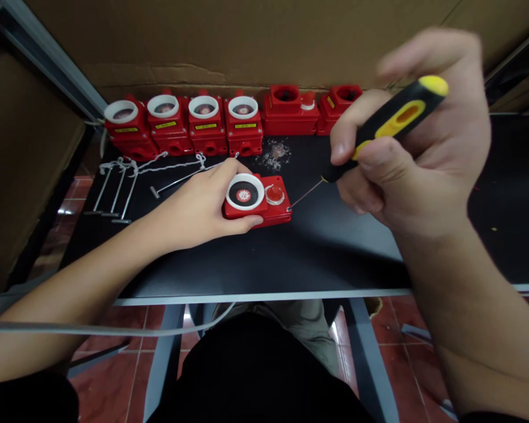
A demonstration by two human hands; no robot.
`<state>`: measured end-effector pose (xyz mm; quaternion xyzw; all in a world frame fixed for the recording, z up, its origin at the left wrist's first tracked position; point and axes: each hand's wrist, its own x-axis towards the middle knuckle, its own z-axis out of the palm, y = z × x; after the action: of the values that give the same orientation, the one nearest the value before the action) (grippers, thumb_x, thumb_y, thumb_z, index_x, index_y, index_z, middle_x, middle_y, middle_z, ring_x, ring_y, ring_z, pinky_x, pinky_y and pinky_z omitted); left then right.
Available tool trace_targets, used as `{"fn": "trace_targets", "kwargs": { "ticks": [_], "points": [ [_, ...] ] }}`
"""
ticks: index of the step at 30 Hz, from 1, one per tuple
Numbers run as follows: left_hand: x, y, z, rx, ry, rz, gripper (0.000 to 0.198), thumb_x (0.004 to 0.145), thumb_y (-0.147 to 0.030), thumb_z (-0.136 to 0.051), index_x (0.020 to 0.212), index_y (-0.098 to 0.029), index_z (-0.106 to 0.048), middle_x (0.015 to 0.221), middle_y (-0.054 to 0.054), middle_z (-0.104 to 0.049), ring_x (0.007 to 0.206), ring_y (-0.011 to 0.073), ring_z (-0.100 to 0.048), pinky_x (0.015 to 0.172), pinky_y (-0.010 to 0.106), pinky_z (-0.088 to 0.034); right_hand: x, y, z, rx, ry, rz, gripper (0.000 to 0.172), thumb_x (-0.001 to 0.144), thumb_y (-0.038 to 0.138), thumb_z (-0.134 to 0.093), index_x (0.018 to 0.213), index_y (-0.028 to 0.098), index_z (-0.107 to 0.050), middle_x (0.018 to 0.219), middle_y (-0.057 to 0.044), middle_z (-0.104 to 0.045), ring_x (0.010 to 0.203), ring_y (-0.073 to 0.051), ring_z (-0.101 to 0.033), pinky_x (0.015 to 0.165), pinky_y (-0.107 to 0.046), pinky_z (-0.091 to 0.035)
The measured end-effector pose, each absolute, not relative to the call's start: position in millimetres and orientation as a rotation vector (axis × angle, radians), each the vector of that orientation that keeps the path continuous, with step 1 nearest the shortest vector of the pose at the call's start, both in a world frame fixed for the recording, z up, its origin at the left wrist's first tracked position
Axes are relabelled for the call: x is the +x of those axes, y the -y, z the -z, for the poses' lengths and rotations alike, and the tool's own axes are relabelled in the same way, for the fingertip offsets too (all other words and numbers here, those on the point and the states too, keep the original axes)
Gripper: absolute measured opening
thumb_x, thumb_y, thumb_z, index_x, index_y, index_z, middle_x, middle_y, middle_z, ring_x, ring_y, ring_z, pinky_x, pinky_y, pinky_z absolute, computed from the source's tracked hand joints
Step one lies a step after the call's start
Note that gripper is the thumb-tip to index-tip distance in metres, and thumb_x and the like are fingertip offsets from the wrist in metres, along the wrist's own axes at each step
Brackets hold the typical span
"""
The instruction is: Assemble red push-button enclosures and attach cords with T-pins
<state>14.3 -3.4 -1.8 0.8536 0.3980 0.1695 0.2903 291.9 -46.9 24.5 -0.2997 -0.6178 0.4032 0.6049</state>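
Note:
A red box (273, 207) with a white round ring and a small red button lies on the black table (317, 247). My left hand (198, 205) grips the box from its left side, thumb along the front edge. My right hand (405, 141) is closed round a black and yellow screwdriver (392, 120). The screwdriver's thin shaft slants down to the left, and its tip rests at the box's right front corner.
A row of several red boxes (185, 123) stands along the table's back edge against a cardboard wall; two at the right (311, 108) lack white rings. Metal pins on chains (119, 188) lie at the left. Debris (274, 154) is scattered behind the box.

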Motion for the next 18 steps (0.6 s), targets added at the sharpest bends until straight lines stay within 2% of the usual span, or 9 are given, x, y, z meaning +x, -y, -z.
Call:
{"fn": "trace_targets", "kwargs": {
  "ticks": [2, 3, 4, 6, 8, 11, 13, 15, 18],
  "points": [
    [13.8, 3.2, 2.1, 2.279, -1.059, -0.450, 0.055, 0.088, -0.058, -0.087, 0.127, -0.026, -0.066, 0.123, 0.007, -0.081, 0.106, 0.0305, -0.078, 0.099, 0.044, -0.061, 294.7, 46.1, -21.8, -0.686, 1.430, -0.889, 0.041, 0.099, 0.039, -0.098, 0.134, 0.040, -0.076, 0.155, 0.003, -0.079, 0.076, -0.011, -0.077, 0.033, -0.019, -0.044],
    [13.5, 3.1, 2.1, 2.280, -1.059, -0.450, 0.055, 0.088, -0.058, -0.087, 0.127, -0.026, -0.065, 0.122, 0.007, -0.081, 0.106, 0.0304, -0.078, 0.099, 0.044, -0.061, 295.7, 45.7, -20.8, -0.663, 1.436, -0.901, 0.040, 0.101, 0.043, -0.096, 0.136, 0.042, -0.078, 0.166, 0.004, -0.073, 0.089, -0.015, -0.082, 0.034, -0.020, -0.047],
    [13.3, 3.1, 2.0, 2.280, -1.059, -0.449, 0.055, 0.088, -0.058, -0.087, 0.127, -0.026, -0.065, 0.121, 0.006, -0.080, 0.106, 0.0302, -0.078, 0.098, 0.043, -0.061, 296.3, 45.3, -20.3, -0.632, 1.443, -0.930, 0.034, 0.103, 0.046, -0.092, 0.135, 0.042, -0.081, 0.165, 0.003, -0.073, 0.095, -0.018, -0.083, 0.033, -0.022, -0.048],
    [13.0, 3.0, 1.5, 2.280, -1.056, -0.450, 0.054, 0.088, -0.057, -0.087, 0.126, -0.026, -0.065, 0.121, 0.006, -0.080, 0.105, 0.0299, -0.077, 0.098, 0.043, -0.060, 296.2, 44.8, -20.4, -0.583, 1.455, -0.994, 0.022, 0.110, 0.048, -0.082, 0.130, 0.039, -0.085, 0.138, -0.002, -0.084, 0.096, -0.021, -0.081, 0.033, -0.023, -0.047],
    [12.9, 3.0, 1.1, 2.279, -1.048, -0.450, 0.055, 0.088, -0.057, -0.087, 0.126, -0.025, -0.065, 0.121, 0.007, -0.080, 0.104, 0.0299, -0.077, 0.097, 0.043, -0.060, 295.2, 44.5, -21.5, -0.568, 1.460, -0.992, 0.017, 0.114, 0.043, -0.077, 0.126, 0.038, -0.088, 0.112, -0.004, -0.084, 0.094, -0.022, -0.079, 0.033, -0.023, -0.047],
    [13.2, 3.1, 0.9, 2.278, -1.052, -0.447, 0.055, 0.088, -0.058, -0.087, 0.127, -0.025, -0.065, 0.121, 0.007, -0.080, 0.105, 0.0303, -0.077, 0.098, 0.043, -0.060, 294.6, 43.8, -23.1, -0.578, 1.473, -0.916, 0.013, 0.108, 0.042, -0.085, 0.119, 0.037, -0.089, 0.111, -0.002, -0.086, 0.076, -0.019, -0.074, 0.032, -0.027, -0.047],
    [13.4, 3.3, 1.0, 2.278, -1.061, -0.446, 0.056, 0.088, -0.057, -0.087, 0.128, -0.025, -0.065, 0.122, 0.007, -0.080, 0.105, 0.0303, -0.077, 0.098, 0.043, -0.060, 295.6, 43.8, -23.5, -0.594, 1.481, -0.873, 0.013, 0.105, 0.044, -0.091, 0.114, 0.036, -0.088, 0.110, -0.001, -0.088, 0.056, -0.014, -0.061, 0.031, -0.030, -0.044],
    [13.6, 3.7, 1.0, 2.280, -1.067, -0.441, 0.056, 0.088, -0.057, -0.087, 0.129, -0.026, -0.065, 0.123, 0.007, -0.081, 0.106, 0.0301, -0.077, 0.097, 0.042, -0.060, 297.4, 44.4, -23.4, -0.631, 1.479, -0.867, 0.017, 0.104, 0.046, -0.094, 0.110, 0.033, -0.084, 0.108, -0.001, -0.088, 0.046, -0.010, -0.049, 0.031, -0.031, -0.037],
    [13.5, 4.0, 1.1, 2.287, -1.070, -0.443, 0.055, 0.088, -0.055, -0.087, 0.130, -0.026, -0.065, 0.124, 0.007, -0.081, 0.106, 0.0296, -0.078, 0.097, 0.041, -0.060, 299.9, 45.5, -23.3, -0.702, 1.489, -0.870, 0.031, 0.099, 0.053, -0.098, 0.106, 0.032, -0.076, 0.098, 0.003, -0.085, 0.039, -0.006, -0.034, 0.030, -0.028, -0.022]
  ]
}}
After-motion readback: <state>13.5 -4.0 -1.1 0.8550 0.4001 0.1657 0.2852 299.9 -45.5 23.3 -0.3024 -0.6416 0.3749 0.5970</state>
